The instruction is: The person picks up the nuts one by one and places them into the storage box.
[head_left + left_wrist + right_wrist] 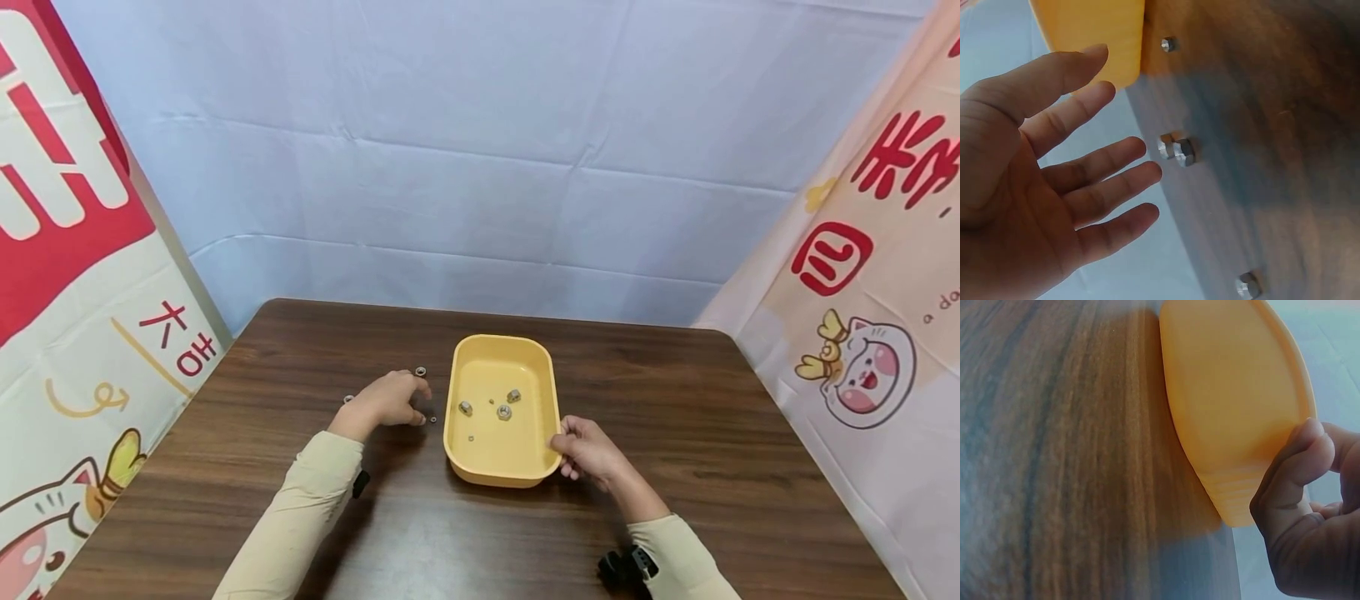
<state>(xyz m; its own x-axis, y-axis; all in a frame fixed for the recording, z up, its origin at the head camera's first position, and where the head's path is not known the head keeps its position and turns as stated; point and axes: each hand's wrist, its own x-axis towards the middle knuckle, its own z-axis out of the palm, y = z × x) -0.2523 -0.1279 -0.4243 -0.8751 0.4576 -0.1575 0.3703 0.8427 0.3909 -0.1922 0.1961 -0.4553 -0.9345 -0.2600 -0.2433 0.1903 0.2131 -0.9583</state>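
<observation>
A yellow plastic box [501,477] stands on the table, with several metal nuts inside, among them a larger hex nut [504,412]. My right hand [588,450] pinches the box's right rim between thumb and fingers; the right wrist view shows these fingers [1300,459] at the rim. Left of the box, my left hand [390,400] hovers with fingers spread and slightly bent, holding nothing. Near its fingertips lie a tiny nut [433,420] and a bigger nut [421,372]. Another nut [348,399] sits partly hidden behind the left wrist. Two nuts [1184,152] lie close together in the left wrist view.
The dark wooden table [675,392] has its far edge against a pale cloth backdrop [465,167]. Printed cloths hang at the left [150,275] and right [847,333]. A black strap device [628,567] is worn on the right wrist.
</observation>
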